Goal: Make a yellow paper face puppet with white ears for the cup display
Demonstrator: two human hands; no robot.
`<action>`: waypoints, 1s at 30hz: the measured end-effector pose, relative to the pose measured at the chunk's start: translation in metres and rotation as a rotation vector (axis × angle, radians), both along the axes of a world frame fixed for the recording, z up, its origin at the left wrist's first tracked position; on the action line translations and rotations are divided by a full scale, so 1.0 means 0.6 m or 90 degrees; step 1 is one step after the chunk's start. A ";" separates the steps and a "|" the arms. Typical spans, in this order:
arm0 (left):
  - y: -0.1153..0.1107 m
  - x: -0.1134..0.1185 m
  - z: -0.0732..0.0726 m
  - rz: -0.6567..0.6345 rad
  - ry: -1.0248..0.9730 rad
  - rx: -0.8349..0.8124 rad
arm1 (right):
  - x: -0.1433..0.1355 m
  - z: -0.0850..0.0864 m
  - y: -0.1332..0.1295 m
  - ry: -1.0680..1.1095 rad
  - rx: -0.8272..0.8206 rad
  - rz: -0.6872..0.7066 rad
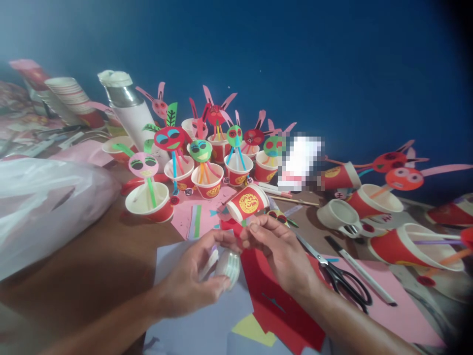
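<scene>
My left hand (195,276) is curled round a clear roll of tape (229,267), with a small white and purple piece also between its fingers. Close by on the right, my right hand (277,246) has its thumb and forefinger pinched; what they hold is too small to make out. Both hands are above a grey-blue sheet (195,328) and a red sheet (291,315) with cut edges. A red and white paper cup (248,202) lies on its side just beyond the fingertips. Black-handled scissors (338,278) lie right of my right hand.
Several cups with paper faces on straws, one green-faced (200,151), stand at the back. A white flask (129,113) and a plastic bag (48,207) are on the left. A mug (338,217), a marker (364,273) and pink paper (399,315) lie on the right.
</scene>
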State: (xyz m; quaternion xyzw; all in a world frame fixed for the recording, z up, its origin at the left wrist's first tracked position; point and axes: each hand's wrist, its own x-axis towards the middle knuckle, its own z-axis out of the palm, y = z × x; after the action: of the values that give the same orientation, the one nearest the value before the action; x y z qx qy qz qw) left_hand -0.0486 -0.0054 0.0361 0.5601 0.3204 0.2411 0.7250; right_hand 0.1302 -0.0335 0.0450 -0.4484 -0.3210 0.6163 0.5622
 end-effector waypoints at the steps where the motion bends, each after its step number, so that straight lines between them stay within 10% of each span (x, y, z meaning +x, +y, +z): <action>1: 0.000 0.001 0.000 -0.004 -0.006 0.009 | 0.001 0.000 0.001 0.000 0.005 -0.001; 21: 0.023 -0.010 0.011 0.160 0.046 -0.001 | 0.014 0.024 0.011 -0.009 0.057 -0.007; 30: 0.026 -0.017 0.008 0.083 0.015 -0.084 | 0.021 0.030 0.012 -0.102 0.041 0.035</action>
State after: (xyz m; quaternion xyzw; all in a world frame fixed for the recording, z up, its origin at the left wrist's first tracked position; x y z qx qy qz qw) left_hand -0.0590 0.0103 0.0411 0.4920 0.3795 0.2598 0.7392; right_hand 0.1427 -0.0262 0.0629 -0.4691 -0.3972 0.5827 0.5317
